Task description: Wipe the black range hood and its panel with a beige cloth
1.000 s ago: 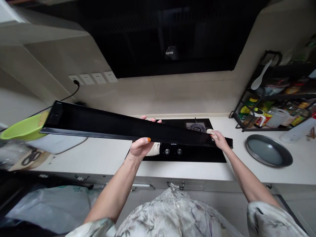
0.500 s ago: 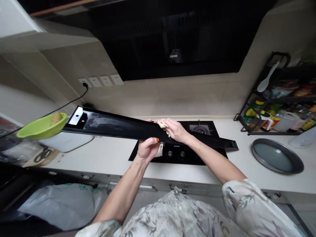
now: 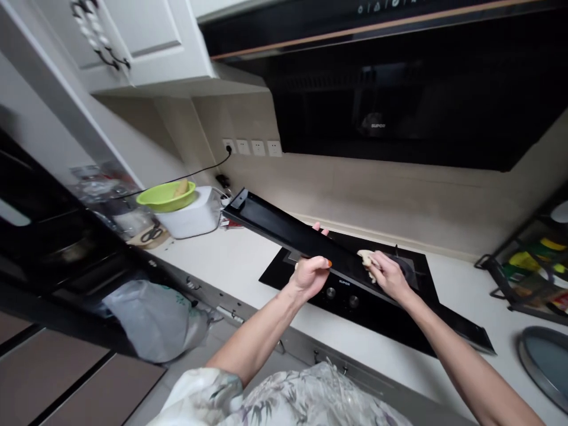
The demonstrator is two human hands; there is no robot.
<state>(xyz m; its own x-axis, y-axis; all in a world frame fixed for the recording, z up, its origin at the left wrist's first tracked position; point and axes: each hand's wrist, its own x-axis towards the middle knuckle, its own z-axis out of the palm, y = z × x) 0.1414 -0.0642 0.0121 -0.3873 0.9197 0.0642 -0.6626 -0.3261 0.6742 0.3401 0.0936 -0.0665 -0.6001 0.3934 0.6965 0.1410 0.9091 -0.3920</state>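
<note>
A long black range hood panel point(image 3: 284, 228) with raised edges slants across the view above the stove, its right end lower than its left. My left hand point(image 3: 312, 275) is closed around its middle, thumb on the near edge and fingertips showing past the far edge. Pinched in my right hand point(image 3: 390, 275) is a crumpled cream cloth point(image 3: 366, 260), pressed against the panel's inner face to the right of my left hand. The palm hides part of the cloth.
Below the panel lies a black gas stove point(image 3: 284, 269) set in the white counter point(image 3: 195, 260). A green basket point(image 3: 160, 201) rests on a white box point(image 3: 195, 216) at left. At right are a round pan point(image 3: 545, 361) and a black rack point(image 3: 501, 284). The range hood point(image 3: 399, 112) overhangs the stove.
The cloth in my right hand has slid along the panel, away from my left hand. The panel slopes more steeply down to the right. My view has turned left.
</note>
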